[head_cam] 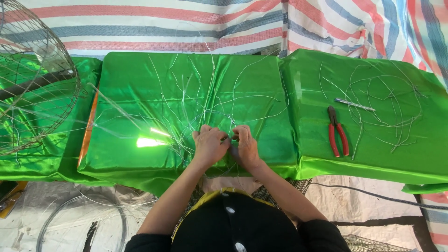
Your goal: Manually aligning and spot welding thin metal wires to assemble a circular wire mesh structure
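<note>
Worked at centre frame on the green tabletop [154,93]: left hand [210,145] and right hand [246,147] side by side, both grips pinched shut on thin wires [219,100] where the strands crossed just between the fingertips. Judged early going, with only a loose, open web fanned toward the upper middle, many strands unjoined, and a second loose tangle of cut wires [387,107] waiting at right. Counted one pair of red pliers [337,133] and one pen [354,104] at right, one wire fan guard [32,74] at upper left, one wire coil [81,219] on the floor at lower left; strands too many to count.
</note>
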